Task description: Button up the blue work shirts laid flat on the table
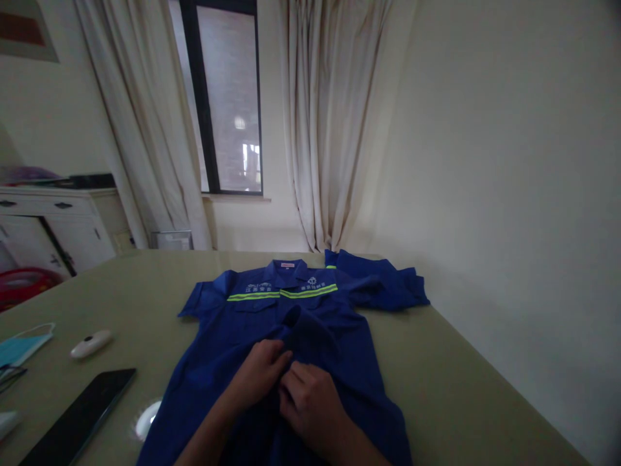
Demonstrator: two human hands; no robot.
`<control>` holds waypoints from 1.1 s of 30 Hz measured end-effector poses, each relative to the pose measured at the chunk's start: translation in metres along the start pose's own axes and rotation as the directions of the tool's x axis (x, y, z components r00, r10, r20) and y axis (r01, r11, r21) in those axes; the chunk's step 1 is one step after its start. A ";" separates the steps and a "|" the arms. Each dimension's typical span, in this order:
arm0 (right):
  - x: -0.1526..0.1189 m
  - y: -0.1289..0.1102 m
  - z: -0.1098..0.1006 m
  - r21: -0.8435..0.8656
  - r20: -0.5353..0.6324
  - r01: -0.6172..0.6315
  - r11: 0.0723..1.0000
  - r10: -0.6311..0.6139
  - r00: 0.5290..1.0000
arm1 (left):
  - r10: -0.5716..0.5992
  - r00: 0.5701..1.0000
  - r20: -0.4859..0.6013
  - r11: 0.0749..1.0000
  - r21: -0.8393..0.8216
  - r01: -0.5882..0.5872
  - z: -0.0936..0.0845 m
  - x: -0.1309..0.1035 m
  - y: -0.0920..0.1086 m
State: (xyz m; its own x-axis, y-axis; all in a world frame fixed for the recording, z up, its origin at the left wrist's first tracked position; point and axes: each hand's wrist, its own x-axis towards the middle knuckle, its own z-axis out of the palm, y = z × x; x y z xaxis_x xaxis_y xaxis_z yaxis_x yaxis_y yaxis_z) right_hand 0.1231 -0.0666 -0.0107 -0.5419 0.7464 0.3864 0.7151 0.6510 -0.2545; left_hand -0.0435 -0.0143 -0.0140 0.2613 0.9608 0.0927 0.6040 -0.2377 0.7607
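A blue short-sleeved work shirt (208,356) lies front side up on the table, its collar at the far end and a yellow-green stripe across the chest. My left hand (262,372) and my right hand (310,401) are close together over its middle front, both with fingers closed on the shirt's cloth. Just beyond them the cloth stands up in a raised fold. Between the hands the exact grip is dark and hard to make out. Another piece of folded blue clothing (407,285) lies behind the shirt's right shoulder.
On the left of the table (460,388) are a black phone (80,421), a white oval object (91,343), a light blue mask (22,348) and a round white object (147,421). A wall borders the table's right side; curtains and a window stand behind.
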 end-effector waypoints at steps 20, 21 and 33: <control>0.007 0.001 -0.021 -0.089 0.164 -0.446 0.891 0.455 0.875 | -0.006 0.962 -0.275 0.973 -0.224 -0.058 0.010 -0.004 0.021; 0.006 0.005 -0.020 -0.111 0.177 -0.463 0.880 0.475 0.862 | -0.033 0.959 -0.282 0.957 -0.285 -0.050 0.008 -0.005 0.023; 0.004 0.046 -0.078 0.909 0.041 -0.217 0.355 0.442 0.896 | 0.174 0.985 0.005 0.963 -0.208 -0.170 0.029 -0.025 0.043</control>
State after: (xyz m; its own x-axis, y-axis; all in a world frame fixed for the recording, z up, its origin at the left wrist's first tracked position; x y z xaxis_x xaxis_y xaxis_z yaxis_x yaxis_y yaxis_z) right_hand 0.1883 -0.0446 0.0485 -0.1875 0.9622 0.1974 -0.0304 0.1952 -0.9803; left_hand -0.0023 -0.0527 -0.0019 0.3663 0.9039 0.2208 0.3807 -0.3621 0.8508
